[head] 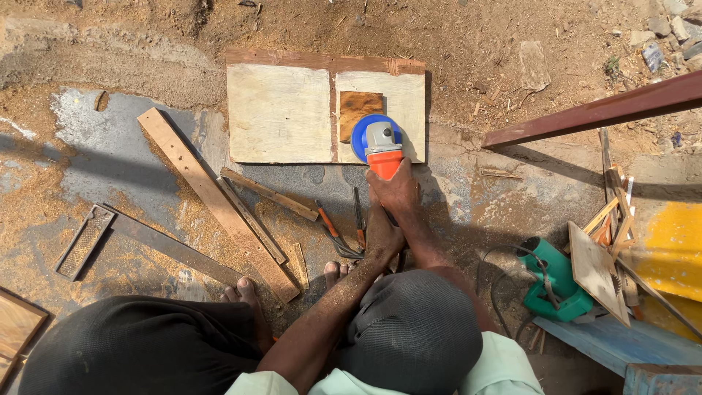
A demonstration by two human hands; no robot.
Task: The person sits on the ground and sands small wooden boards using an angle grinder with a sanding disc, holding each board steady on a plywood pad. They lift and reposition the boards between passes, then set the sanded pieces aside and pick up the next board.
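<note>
One power sander [380, 146] is in use: orange body, grey head, round blue disc. It sits at the lower edge of a pale plywood board [281, 113], its disc overlapping one small brown wood block [358, 108] lying on that board. The board rests flat on sawdust-covered ground, a reddish strip along its top edge.

The right hand [396, 189] is clenched around the orange body. The left hand [382, 235] is wrapped on the tool's rear end, just behind the right; its fingers are partly hidden.

Counted nearby: one long wooden batten [212, 197] lying diagonally left of the hands, two thinner strips beside it, one pair of orange-handled pincers [342, 232] just left of the left hand, one steel square [139, 238] farther left, one green power tool [556, 281] well apart to the right. A rust-coloured steel bar [599, 110] crosses the upper right. The person's knees cover the lower ground.
</note>
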